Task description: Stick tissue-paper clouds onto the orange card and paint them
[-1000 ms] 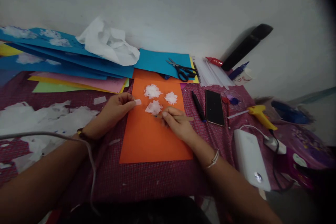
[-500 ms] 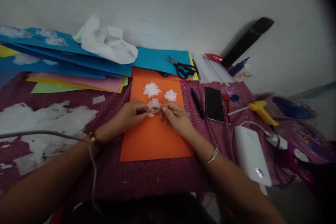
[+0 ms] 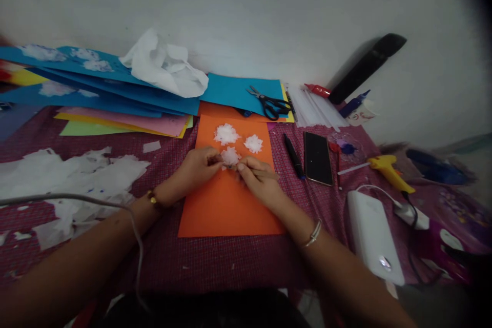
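Note:
An orange sheet of paper lies before me with three ruffled white paper clusters on it. Over the nearest cluster both hands meet. My left hand comes in from the left, thumb and fingers pinched at the cluster's lower edge; what they grip is too small to make out. My right hand is closed round a slim tan stick-like tool, its tip pointing left at the same cluster. The larger cluster and the right-hand cluster lie just beyond.
Torn white tissue spreads at the left, crossed by a grey cable. Behind are blue sheets and scissors. A marker, phone, yellow glue gun and white power bank lie right.
The whole view has shifted slightly, so things sit a little further right. Both hands stay at the nearest cluster, and the tool's tip shows less. A blurred patch has appeared at the far left edge.

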`<state>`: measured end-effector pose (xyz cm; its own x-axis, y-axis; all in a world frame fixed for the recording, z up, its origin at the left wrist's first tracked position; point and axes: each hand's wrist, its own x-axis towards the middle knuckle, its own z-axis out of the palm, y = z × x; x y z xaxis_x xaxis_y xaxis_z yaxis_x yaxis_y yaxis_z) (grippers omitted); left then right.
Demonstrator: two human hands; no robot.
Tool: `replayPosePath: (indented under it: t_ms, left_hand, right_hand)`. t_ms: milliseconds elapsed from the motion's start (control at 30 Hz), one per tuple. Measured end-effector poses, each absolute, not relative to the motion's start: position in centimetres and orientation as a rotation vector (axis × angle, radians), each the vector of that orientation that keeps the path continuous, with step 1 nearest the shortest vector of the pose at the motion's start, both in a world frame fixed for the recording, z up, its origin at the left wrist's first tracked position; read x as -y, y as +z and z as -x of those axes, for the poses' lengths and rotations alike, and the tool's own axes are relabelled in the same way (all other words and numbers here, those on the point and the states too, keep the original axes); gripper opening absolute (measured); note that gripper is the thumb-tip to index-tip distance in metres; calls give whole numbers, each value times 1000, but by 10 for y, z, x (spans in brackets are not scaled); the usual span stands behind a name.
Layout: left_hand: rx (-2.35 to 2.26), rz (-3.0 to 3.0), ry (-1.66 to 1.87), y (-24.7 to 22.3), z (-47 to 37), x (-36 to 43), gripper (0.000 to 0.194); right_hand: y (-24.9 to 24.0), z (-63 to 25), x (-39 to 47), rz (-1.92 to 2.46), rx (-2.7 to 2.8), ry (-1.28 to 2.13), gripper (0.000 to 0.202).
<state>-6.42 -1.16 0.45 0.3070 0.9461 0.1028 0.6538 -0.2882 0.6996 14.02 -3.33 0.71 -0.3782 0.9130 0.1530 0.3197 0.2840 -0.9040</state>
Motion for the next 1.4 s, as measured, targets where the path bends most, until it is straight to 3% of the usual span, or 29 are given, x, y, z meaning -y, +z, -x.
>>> replayPosePath:
  t_ms: [200, 400, 533, 767, 900, 1000, 1233, 1400]
  left_hand:
    - [-1476, -2138, 695, 8, 66, 16, 8]
    - [-1653, -2463, 246, 31, 71, 31, 18]
    - [-1682, -2445, 190, 33, 68, 34, 18]
    - [-1701, -2438, 297, 47, 98, 25, 17]
    - [-2012, -2395, 87, 65, 141, 19, 20]
    - [-2089, -2329, -30, 64, 158, 17, 35]
    - [-2267, -2161, 150, 51, 169, 4, 26]
    - [-2108, -2088, 610, 59, 163, 1, 19]
  right_hand:
    - [13, -140, 37, 1150, 2073, 912, 23]
    - [17, -137, 43, 1146, 2308, 621, 22]
    - [14, -134, 45, 1146, 2334, 523, 22]
    - [12, -144, 39, 1147, 2010, 831, 26]
    - [14, -149, 33, 1178, 1820, 994, 34]
    - [16, -147, 34, 1168, 1825, 1055, 35]
    - [17, -147, 34, 1115, 1778, 1146, 32]
    - [19, -149, 30, 1134, 1872, 1140, 33]
